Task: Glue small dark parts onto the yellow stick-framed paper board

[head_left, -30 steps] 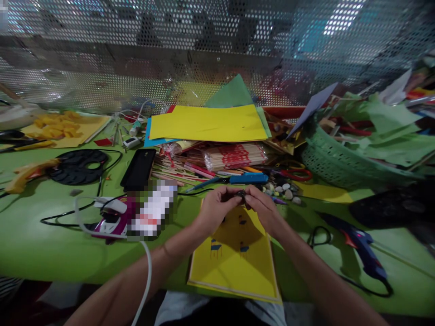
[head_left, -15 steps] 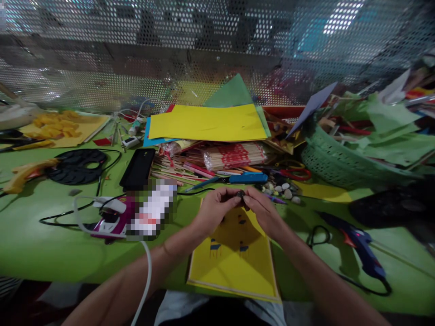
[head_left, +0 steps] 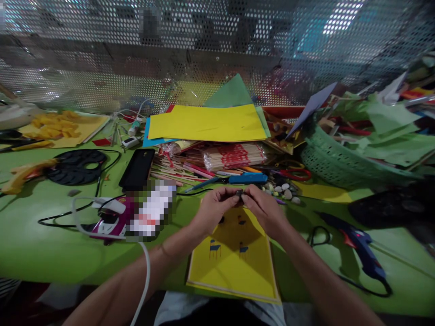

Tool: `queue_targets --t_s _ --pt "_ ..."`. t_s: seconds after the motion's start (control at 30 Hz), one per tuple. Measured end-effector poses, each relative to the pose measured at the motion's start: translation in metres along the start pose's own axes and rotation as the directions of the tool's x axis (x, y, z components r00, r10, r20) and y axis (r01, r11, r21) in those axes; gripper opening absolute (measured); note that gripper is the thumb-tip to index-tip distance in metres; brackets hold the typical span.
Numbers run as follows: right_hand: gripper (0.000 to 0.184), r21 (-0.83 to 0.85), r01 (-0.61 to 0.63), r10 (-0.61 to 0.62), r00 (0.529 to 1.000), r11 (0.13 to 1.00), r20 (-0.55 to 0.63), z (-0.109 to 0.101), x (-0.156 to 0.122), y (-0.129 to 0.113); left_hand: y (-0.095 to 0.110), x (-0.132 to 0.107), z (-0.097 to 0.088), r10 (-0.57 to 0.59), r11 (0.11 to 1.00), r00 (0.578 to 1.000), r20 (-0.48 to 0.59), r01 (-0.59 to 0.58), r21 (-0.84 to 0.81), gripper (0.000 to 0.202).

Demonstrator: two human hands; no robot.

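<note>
The green bench (head_left: pixel 41 258) carries a yellow board (head_left: pixel 234 276). Over the board's far end, left hand (head_left: pixel 215 210) and right hand (head_left: pixel 264 207) pinch a dark piece (head_left: pixel 239 193), grip clamped.

The board (head_left: pixel 234 277) at the near edge is bright yellow with a pale border, and its small figures (head_left: pixel 215 247) are blue on orange legs. The small piece (head_left: pixel 239 194) at its far end is dark. The tabletop (head_left: pixel 34 253) is lime green. On the right, the glue gun (head_left: pixel 365 253) is dark blue with a red trigger, and the basket (head_left: pixel 336 163) is mint green, dotted with holes. On the left, the socket block (head_left: pixel 127 208) is magenta and white, the flat disc (head_left: pixel 71 167) black. Farther off, the large sheet (head_left: pixel 204 124) is yellow and the wrapped sticks (head_left: pixel 234 157) are pale with red markings.
</note>
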State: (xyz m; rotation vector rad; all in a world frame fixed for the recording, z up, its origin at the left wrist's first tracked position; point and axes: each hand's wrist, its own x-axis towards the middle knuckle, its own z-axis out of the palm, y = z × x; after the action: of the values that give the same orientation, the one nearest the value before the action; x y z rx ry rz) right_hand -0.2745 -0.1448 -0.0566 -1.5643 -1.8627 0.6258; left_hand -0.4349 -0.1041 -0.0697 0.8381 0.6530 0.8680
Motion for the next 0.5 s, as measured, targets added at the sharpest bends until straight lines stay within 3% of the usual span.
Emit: queue_targets --t_s 0.2,0.5 --pt "0.029 -0.077 0.068 -0.067 0.998 0.995 0.011 0.0015 0.0011 0.0017 0.0024 0.0001 -0.0019 -0.002 0.998 1.000 0.025 0.001 0.056 0.030" --pt "0.030 0.052 0.017 -0.019 0.998 0.998 0.051 0.0002 -0.0004 0.0036 0.0066 0.0012 -0.0037 -0.093 0.996 0.994 0.056 0.093 -0.010 0.035"
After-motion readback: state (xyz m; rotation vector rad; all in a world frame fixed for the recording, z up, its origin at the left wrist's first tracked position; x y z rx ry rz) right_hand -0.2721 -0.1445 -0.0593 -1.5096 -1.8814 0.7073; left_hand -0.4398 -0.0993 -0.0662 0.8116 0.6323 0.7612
